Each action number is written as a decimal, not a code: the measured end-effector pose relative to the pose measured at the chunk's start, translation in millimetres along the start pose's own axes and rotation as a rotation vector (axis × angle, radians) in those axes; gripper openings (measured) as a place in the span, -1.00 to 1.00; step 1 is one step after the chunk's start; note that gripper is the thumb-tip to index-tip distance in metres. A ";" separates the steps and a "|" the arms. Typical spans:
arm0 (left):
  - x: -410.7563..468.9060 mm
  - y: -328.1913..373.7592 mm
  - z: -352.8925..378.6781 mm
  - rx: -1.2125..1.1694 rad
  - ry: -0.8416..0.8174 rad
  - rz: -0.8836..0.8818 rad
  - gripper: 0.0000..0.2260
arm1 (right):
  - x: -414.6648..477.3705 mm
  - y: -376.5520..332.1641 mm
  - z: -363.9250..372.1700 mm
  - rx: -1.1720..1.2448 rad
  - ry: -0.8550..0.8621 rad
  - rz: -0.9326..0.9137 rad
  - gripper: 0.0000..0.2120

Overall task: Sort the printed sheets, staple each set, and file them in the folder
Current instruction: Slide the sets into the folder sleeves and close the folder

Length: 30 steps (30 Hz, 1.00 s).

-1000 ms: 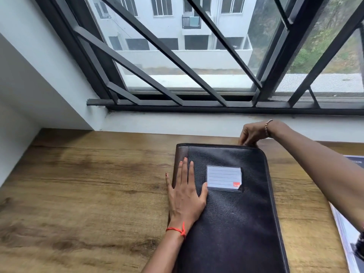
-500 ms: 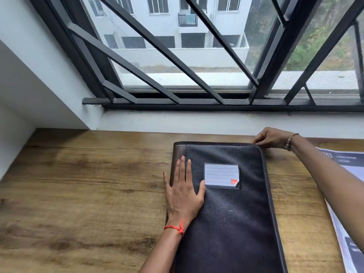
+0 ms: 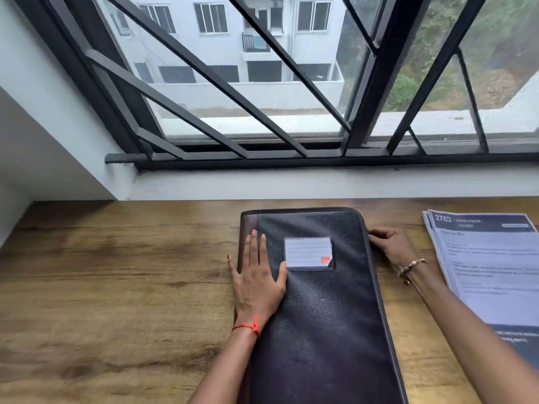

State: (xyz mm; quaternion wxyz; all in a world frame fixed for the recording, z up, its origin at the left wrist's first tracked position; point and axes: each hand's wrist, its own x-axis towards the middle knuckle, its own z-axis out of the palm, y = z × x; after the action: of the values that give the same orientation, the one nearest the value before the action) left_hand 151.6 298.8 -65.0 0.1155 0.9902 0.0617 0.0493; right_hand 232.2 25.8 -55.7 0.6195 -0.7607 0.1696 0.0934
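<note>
A closed black leather folder (image 3: pixel 320 322) with a brown spine lies lengthwise on the wooden table (image 3: pixel 116 287), with a lined label pocket (image 3: pixel 308 253) on its cover. My left hand (image 3: pixel 256 282) lies flat on the cover near the spine, fingers straight, pressing it down. My right hand (image 3: pixel 392 246) is at the folder's right edge just below the far corner, fingers curled and pinching at the zip there; the pull itself is hidden by the fingers. A stack of printed sheets (image 3: pixel 490 272) with dark headers lies to the right of the folder.
The white wall and sill (image 3: pixel 291 185) under a barred window (image 3: pixel 262 112) close off the table's far side. A white wall (image 3: pixel 43 126) bounds the left. Bare wood spreads to the left of the folder.
My right hand has slid from the folder's far edge around the far right corner and down onto the right edge. The view has swung right and shows more of the sheets. My left hand stayed put.
</note>
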 end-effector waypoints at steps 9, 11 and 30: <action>-1.2 0.0 -0.2 -0.023 -0.088 0.001 -0.27 | -52.4 21.4 5.1 0.064 0.064 -0.006 -0.72; -2.1 0.1 -1.1 -0.015 -0.092 -0.003 -0.24 | -62.5 26.0 3.6 0.080 0.049 -0.001 -0.69; -21.9 18.7 -15.1 -0.067 -0.158 -0.083 -0.46 | -160.8 66.9 -13.3 0.079 0.018 0.099 -0.85</action>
State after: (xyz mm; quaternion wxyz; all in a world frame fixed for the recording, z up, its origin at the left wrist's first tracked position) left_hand 130.4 281.2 -47.8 0.1548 0.9832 0.0918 -0.0317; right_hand 57.5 24.0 -57.1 0.6422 -0.7272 0.2160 0.1102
